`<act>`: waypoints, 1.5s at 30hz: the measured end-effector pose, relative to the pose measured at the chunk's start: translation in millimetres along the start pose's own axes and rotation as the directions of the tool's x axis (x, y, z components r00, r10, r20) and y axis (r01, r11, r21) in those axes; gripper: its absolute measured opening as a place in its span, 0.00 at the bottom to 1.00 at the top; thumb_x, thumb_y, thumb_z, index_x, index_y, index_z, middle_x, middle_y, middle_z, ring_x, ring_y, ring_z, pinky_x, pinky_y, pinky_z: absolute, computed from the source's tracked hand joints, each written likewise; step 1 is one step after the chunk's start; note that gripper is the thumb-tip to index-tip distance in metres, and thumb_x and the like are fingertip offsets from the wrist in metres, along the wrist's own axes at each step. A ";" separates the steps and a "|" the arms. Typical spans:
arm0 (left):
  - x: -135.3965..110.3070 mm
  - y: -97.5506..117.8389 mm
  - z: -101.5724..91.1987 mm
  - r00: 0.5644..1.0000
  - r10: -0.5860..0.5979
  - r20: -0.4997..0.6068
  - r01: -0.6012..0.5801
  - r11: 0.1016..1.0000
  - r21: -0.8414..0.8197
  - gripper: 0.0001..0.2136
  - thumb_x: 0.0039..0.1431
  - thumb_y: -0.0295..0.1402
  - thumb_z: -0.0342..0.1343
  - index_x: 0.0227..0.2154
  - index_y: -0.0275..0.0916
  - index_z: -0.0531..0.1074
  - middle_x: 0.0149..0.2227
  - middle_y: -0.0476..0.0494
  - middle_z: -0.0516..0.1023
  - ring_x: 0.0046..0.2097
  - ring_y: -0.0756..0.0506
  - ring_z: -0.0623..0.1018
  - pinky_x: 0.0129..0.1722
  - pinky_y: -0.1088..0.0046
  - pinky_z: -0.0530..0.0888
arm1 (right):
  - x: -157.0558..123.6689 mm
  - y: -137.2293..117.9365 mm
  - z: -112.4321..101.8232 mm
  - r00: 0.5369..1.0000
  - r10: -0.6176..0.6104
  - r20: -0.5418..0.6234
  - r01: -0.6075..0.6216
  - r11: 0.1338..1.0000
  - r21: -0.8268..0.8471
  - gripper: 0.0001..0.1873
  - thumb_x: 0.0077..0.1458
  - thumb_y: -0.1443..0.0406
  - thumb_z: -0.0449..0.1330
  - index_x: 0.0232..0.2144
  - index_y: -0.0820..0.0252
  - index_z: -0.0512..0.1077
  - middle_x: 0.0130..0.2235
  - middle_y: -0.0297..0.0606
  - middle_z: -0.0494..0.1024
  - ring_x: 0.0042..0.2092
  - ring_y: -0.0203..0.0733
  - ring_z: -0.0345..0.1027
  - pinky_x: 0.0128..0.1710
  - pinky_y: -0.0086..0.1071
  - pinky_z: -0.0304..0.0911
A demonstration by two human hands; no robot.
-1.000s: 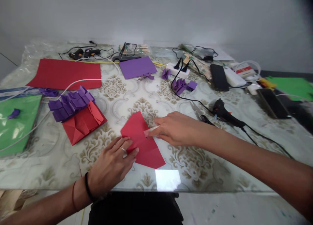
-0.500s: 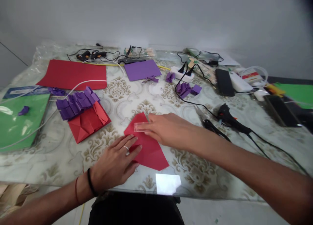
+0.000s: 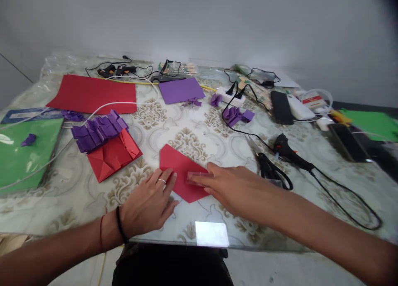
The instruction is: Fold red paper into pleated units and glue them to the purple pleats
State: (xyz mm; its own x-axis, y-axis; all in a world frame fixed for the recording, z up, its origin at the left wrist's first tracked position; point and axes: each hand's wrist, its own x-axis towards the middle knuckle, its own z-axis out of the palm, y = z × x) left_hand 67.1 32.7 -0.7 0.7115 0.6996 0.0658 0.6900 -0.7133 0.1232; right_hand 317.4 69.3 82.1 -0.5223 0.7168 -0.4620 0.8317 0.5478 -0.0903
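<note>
A folded red paper (image 3: 178, 163) lies in front of me, its near-left part under my left hand (image 3: 152, 199). That hand is flat with fingers spread, fingertips touching the paper. My right hand (image 3: 228, 182) grips a short clear plastic strip (image 3: 195, 178), index finger laid along it, and presses it on the paper's right part. The strip's right end is hidden by the hand. To the left lies a folded red paper piece (image 3: 108, 155) with a row of purple folded paper (image 3: 99, 130) along its far edge.
Scissors (image 3: 270, 167) and a corded glue gun (image 3: 289, 151) lie to the right. A white power strip (image 3: 231, 97), purple paper sheet (image 3: 182, 90) and red sheet (image 3: 96, 94) are farther back. Green paper (image 3: 27, 153) is at left, phones (image 3: 281, 107) at right.
The red paper has turned, its right end swinging up and nearer flap folded over. My right hand has moved right and nearer with the clear strip. My left hand stays on the paper.
</note>
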 end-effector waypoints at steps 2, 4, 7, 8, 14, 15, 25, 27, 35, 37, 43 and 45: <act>2.5 -2.0 -1.7 1.000 -0.019 0.002 0.019 0.999 -0.033 0.22 0.70 0.35 0.54 0.60 0.25 0.72 0.58 0.24 0.76 0.59 0.28 0.76 0.58 0.47 0.77 | 2.0 -9.3 6.3 1.000 0.009 0.013 -0.009 1.000 0.010 0.32 0.65 0.69 0.57 0.68 0.37 0.68 0.46 0.40 0.76 0.24 0.32 0.59 0.27 0.32 0.45; 5.2 -7.0 -2.5 1.000 -0.011 0.001 0.011 0.998 -0.064 0.17 0.69 0.32 0.54 0.55 0.27 0.75 0.54 0.26 0.78 0.58 0.30 0.77 0.59 0.47 0.77 | 8.5 -16.2 11.3 1.000 0.006 0.010 -0.006 1.000 -0.008 0.35 0.64 0.69 0.58 0.70 0.38 0.66 0.46 0.41 0.76 0.26 0.34 0.63 0.27 0.32 0.45; 6.2 -17.1 1.2 0.997 0.054 -0.049 -0.057 0.996 -0.075 0.17 0.69 0.31 0.53 0.55 0.28 0.74 0.61 0.24 0.76 0.66 0.29 0.73 0.64 0.48 0.75 | 20.0 -20.4 16.1 0.998 -0.038 -0.056 0.035 0.998 -0.046 0.32 0.66 0.68 0.57 0.69 0.40 0.67 0.47 0.43 0.77 0.27 0.35 0.64 0.26 0.32 0.43; 5.3 -20.5 3.7 0.994 0.084 -0.066 -0.089 0.993 -0.072 0.18 0.69 0.31 0.52 0.57 0.27 0.73 0.64 0.24 0.74 0.69 0.30 0.70 0.65 0.49 0.74 | 22.9 -20.5 17.1 0.995 -0.053 -0.080 0.049 0.997 -0.053 0.30 0.68 0.68 0.56 0.68 0.39 0.68 0.47 0.43 0.77 0.26 0.35 0.64 0.26 0.32 0.43; -4.6 -32.4 17.3 0.979 0.168 -0.117 -0.172 0.985 -0.025 0.24 0.74 0.35 0.51 0.68 0.28 0.63 0.69 0.27 0.70 0.71 0.33 0.70 0.69 0.51 0.70 | 20.8 -11.5 19.0 0.988 -0.092 -0.126 0.088 0.995 -0.036 0.27 0.69 0.68 0.54 0.64 0.40 0.73 0.44 0.43 0.79 0.27 0.38 0.66 0.26 0.33 0.45; -5.4 -32.8 18.0 0.978 0.168 -0.124 -0.172 0.985 -0.024 0.25 0.74 0.35 0.51 0.68 0.29 0.63 0.69 0.28 0.70 0.71 0.34 0.70 0.69 0.52 0.70 | 18.3 -9.3 19.2 0.989 -0.084 -0.121 0.081 0.996 -0.025 0.27 0.68 0.68 0.55 0.64 0.40 0.74 0.44 0.43 0.79 0.28 0.39 0.66 0.26 0.33 0.44; -4.2 -30.6 15.3 0.977 0.167 -0.130 -0.170 0.985 -0.011 0.25 0.74 0.34 0.52 0.68 0.27 0.64 0.69 0.28 0.70 0.72 0.34 0.69 0.70 0.52 0.69 | -7.5 18.6 36.5 0.995 -0.023 -0.100 0.028 0.999 0.045 0.29 0.68 0.69 0.55 0.65 0.38 0.72 0.44 0.39 0.79 0.29 0.38 0.69 0.27 0.32 0.47; -4.6 -30.8 14.9 0.977 0.168 -0.132 -0.171 0.985 -0.006 0.25 0.74 0.34 0.51 0.68 0.26 0.64 0.69 0.27 0.70 0.72 0.34 0.69 0.70 0.52 0.69 | -12.6 26.9 43.9 0.992 -0.028 -0.126 0.031 0.999 0.019 0.29 0.69 0.68 0.54 0.66 0.36 0.71 0.45 0.40 0.78 0.29 0.37 0.69 0.27 0.33 0.45; 5.2 -22.1 8.1 0.981 0.137 -0.136 -0.137 0.991 0.009 0.23 0.72 0.32 0.51 0.65 0.26 0.68 0.67 0.26 0.73 0.70 0.32 0.70 0.70 0.49 0.69 | -27.6 49.0 58.2 0.989 -0.025 -0.147 0.016 0.998 -0.058 0.26 0.68 0.64 0.56 0.65 0.38 0.71 0.40 0.36 0.75 0.23 0.32 0.60 0.25 0.32 0.38; 13.4 -13.8 5.9 0.980 0.165 -0.114 -0.169 0.985 -0.022 0.23 0.72 0.34 0.53 0.65 0.27 0.68 0.70 0.26 0.68 0.74 0.32 0.65 0.72 0.49 0.65 | -31.9 49.7 51.9 0.985 -0.033 -0.168 0.023 0.998 -0.063 0.26 0.68 0.65 0.56 0.65 0.37 0.72 0.39 0.36 0.75 0.24 0.33 0.60 0.26 0.32 0.40; 27.6 -0.3 12.5 0.967 0.254 -0.027 -0.255 0.955 -0.153 0.32 0.70 0.48 0.59 0.72 0.44 0.62 0.78 0.33 0.52 0.78 0.29 0.53 0.74 0.41 0.56 | -23.8 48.1 20.4 0.962 -0.194 -0.190 0.182 0.980 -0.078 0.25 0.66 0.70 0.58 0.59 0.42 0.77 0.37 0.37 0.77 0.33 0.41 0.69 0.35 0.34 0.53; 27.8 -3.1 15.9 0.964 0.263 -0.027 -0.264 0.951 -0.163 0.34 0.69 0.50 0.59 0.73 0.46 0.61 0.78 0.33 0.50 0.77 0.28 0.54 0.73 0.40 0.57 | -10.1 48.1 13.8 0.945 -0.263 -0.194 0.249 0.964 -0.093 0.25 0.62 0.73 0.62 0.55 0.43 0.81 0.39 0.39 0.79 0.38 0.44 0.70 0.40 0.37 0.54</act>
State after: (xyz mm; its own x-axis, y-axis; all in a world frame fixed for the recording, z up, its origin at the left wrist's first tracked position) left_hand 86.9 53.7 -15.0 0.8638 0.4886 0.1230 0.4468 -0.8556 0.2614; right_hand 365.3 82.4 70.2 -0.7489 0.6170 -0.2419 0.6540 0.7469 -0.1199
